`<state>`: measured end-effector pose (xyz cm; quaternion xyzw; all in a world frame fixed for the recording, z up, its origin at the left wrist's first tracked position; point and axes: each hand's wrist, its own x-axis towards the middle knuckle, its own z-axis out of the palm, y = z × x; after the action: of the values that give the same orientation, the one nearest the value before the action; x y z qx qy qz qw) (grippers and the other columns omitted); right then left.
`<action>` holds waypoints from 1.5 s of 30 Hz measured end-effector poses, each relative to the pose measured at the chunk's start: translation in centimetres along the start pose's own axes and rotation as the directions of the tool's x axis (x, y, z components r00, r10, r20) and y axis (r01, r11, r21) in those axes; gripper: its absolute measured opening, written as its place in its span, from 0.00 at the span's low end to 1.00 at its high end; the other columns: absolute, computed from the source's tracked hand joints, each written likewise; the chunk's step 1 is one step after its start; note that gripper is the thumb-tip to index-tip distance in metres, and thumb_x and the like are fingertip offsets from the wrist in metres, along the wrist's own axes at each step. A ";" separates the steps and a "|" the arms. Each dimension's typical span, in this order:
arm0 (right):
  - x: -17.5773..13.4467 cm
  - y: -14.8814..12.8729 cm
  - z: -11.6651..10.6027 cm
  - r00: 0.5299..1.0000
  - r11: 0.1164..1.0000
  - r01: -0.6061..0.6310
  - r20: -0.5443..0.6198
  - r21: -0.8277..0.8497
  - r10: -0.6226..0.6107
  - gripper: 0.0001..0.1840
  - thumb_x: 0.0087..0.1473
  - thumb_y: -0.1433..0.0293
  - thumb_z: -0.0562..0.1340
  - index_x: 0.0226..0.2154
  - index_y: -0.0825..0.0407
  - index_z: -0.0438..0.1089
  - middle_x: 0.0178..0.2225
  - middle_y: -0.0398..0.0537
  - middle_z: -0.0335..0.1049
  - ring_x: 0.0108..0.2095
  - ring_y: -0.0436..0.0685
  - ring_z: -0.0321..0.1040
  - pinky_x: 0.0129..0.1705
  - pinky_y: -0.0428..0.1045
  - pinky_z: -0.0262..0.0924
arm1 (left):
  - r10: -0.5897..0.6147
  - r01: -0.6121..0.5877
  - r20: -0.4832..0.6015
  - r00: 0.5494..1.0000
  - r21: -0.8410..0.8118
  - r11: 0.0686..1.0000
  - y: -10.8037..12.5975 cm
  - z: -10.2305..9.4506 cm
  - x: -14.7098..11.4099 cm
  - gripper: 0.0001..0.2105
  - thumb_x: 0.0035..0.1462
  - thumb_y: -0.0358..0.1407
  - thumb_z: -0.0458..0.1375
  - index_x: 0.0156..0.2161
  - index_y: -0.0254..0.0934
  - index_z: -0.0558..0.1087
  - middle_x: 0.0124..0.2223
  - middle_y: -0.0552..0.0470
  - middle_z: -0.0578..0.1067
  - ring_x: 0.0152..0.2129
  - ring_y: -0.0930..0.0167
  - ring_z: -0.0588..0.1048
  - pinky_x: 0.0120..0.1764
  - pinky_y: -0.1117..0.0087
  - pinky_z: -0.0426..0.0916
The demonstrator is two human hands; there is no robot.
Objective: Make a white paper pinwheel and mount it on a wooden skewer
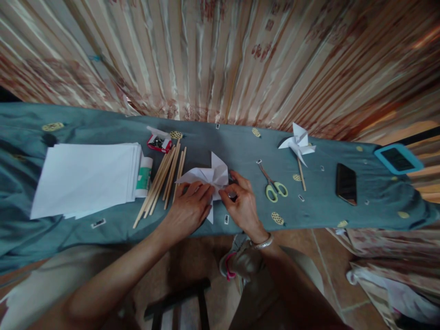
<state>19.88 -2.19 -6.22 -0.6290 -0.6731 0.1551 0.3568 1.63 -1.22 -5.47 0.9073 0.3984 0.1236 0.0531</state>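
Note:
A white paper pinwheel [219, 175] with folded blades lies in front of me on the cloth. My left hand [192, 205] is closed on its left and near side, fingers bent over the paper. Thumb and forefinger of my right hand [243, 205] pinch the pinwheel's right side; whether something small sits between them I cannot make out. Left of my left hand lies a bundle of wooden sticks [160, 178]. To the right of my right hand rest scissors [274, 187] with green handles.
A stack of white paper [85, 176], a glue stick [143, 178] and an open red box of small dark items [160, 141] lie left. Rightward are a finished pinwheel on a stick [299, 144], a phone [346, 183] and a blue-framed device [398, 158]. A curtain [213, 59] hangs behind the table.

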 end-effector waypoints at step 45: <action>-0.1 -0.8 0.2 0.920 0.880 0.376 0.227 -0.290 -0.319 0.20 0.59 0.76 0.52 0.51 0.55 0.70 0.65 0.61 0.51 0.66 0.68 0.44 0.59 0.64 0.53 | -0.009 0.008 0.032 0.999 0.046 0.999 0.2 0.1 0.2 0.18 0.64 0.34 0.50 0.56 0.30 0.68 0.54 0.42 0.73 0.52 0.56 0.67 0.51 0.53 0.59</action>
<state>19.12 -2.38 -5.91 -0.5321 -0.8199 0.0281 0.2095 1.91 -1.23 -5.46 0.9085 0.4040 0.0995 0.0394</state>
